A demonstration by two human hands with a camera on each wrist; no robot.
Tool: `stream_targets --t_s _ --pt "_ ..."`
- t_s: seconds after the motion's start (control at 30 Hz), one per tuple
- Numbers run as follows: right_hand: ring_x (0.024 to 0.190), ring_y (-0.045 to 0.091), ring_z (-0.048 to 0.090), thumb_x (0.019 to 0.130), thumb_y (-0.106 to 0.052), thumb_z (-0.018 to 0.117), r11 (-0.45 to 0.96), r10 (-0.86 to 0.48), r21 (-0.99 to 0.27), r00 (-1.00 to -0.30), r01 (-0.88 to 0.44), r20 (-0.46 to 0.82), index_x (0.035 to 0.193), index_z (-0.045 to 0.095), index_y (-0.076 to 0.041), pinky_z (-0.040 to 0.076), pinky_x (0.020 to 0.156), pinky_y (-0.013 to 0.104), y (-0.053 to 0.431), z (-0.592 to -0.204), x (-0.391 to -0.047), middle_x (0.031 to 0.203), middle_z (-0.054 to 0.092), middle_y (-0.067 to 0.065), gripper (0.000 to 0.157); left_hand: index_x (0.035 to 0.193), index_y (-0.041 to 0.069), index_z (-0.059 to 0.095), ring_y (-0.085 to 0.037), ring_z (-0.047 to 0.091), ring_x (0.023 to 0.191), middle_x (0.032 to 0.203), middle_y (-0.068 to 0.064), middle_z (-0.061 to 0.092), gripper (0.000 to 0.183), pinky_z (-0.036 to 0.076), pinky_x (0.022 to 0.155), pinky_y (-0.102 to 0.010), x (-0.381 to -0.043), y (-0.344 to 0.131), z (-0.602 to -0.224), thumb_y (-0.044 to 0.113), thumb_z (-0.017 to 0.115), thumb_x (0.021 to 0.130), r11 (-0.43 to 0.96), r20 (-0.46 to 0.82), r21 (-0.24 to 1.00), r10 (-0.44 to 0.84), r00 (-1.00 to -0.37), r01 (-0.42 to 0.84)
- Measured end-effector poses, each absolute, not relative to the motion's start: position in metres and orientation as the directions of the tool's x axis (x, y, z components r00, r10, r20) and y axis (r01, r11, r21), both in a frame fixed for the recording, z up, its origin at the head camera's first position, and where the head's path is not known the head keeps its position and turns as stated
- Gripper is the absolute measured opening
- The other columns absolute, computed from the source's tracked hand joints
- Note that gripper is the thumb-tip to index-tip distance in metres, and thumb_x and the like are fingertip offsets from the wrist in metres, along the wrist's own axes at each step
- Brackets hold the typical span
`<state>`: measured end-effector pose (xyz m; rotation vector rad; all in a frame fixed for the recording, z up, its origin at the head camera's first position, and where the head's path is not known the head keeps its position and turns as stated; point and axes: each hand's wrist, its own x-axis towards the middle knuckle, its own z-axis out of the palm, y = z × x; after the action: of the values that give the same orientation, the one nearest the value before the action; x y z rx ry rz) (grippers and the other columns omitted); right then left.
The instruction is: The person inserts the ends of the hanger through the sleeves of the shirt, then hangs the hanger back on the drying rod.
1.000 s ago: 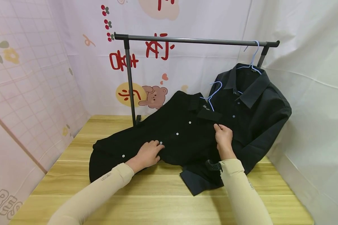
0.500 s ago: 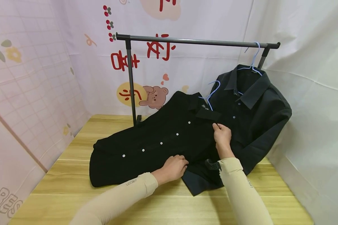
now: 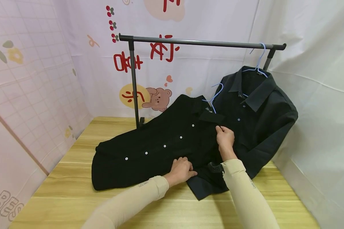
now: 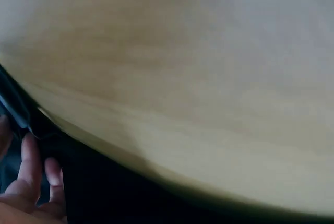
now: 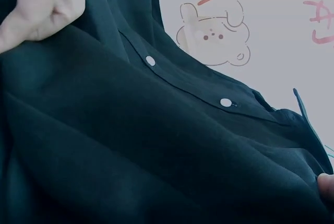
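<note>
A black button-up shirt (image 3: 149,140) with white buttons slants from the table up toward the rack, a pale blue hanger (image 3: 218,92) rising out of its collar (image 3: 212,117). My right hand (image 3: 225,138) pinches the fabric just below that collar; one fingertip (image 5: 326,185) shows at the right edge of the right wrist view. Along the shirt's lower side lies my left hand (image 3: 181,171), its thumb spread toward the dark sleeve (image 3: 206,186). In the left wrist view, its loosely bent fingers (image 4: 31,164) touch the dark cloth.
A grey metal clothes rack (image 3: 189,41) stands behind the shirt. At its right end a second dark shirt (image 3: 262,124) hangs on another blue hanger (image 3: 259,58), close beside my right hand. Below is a wooden table (image 3: 63,190); a printed cloth (image 3: 206,19) backs it.
My left hand has slid right along the shirt's front, from the buttons to the lower side near the sleeve, and its thumb has spread. My right hand keeps its pinch nearly in place.
</note>
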<state>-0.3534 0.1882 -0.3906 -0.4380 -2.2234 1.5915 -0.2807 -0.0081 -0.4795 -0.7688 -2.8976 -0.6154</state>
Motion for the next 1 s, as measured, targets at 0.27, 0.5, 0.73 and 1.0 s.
stream_targets --t_s 0.27,0.5,0.73,1.0 --pt "0.118 0.033 0.050 0.103 -0.025 0.055 0.296 0.447 -0.954 -0.890 0.046 0.095 0.126 0.066 -0.001 0.039 0.103 0.047 0.191 -0.389 -0.352 0.130 0.058 0.018 0.035 0.072 0.024 0.074 -0.010 0.045 0.075 0.077 0.011 0.051 0.016 0.035 0.070 -0.030 -0.279 -0.023 -0.460 0.026 0.074 0.088 0.699 0.199 0.540 0.435 -0.878 0.469" --pt "0.108 0.030 0.047 0.104 -0.023 0.052 0.220 0.436 -0.975 -0.897 0.028 0.073 0.118 0.067 0.004 0.040 0.097 0.043 0.191 -0.386 -0.351 0.117 0.055 0.016 0.034 0.076 0.012 0.071 -0.011 0.050 0.065 0.074 0.006 0.057 0.012 0.044 0.063 -0.028 -0.267 -0.094 -0.429 0.014 0.067 0.087 0.555 0.124 0.759 0.388 -0.913 0.339" --pt "0.110 0.029 0.045 0.104 -0.023 0.052 0.160 0.440 -0.986 -0.897 0.037 0.038 0.117 0.064 0.006 0.038 0.099 0.042 0.190 -0.388 -0.349 0.116 0.051 0.015 0.035 0.073 0.004 0.061 -0.018 0.047 0.069 0.072 0.000 0.050 0.017 0.040 0.064 -0.032 -0.267 -0.180 -0.425 0.011 0.060 0.088 0.470 0.017 0.878 0.153 -0.988 0.088" --pt "0.117 0.032 0.045 0.105 -0.024 0.051 0.134 0.452 -0.990 -0.892 0.053 0.013 0.119 0.063 0.007 0.037 0.105 0.044 0.190 -0.391 -0.344 0.125 0.051 0.019 0.036 0.075 0.006 0.056 -0.023 0.055 0.067 0.075 -0.007 0.057 0.024 0.043 0.063 -0.034 -0.272 -0.263 -0.435 0.021 0.054 0.093 0.651 -0.005 0.757 -0.073 -0.997 -0.051"
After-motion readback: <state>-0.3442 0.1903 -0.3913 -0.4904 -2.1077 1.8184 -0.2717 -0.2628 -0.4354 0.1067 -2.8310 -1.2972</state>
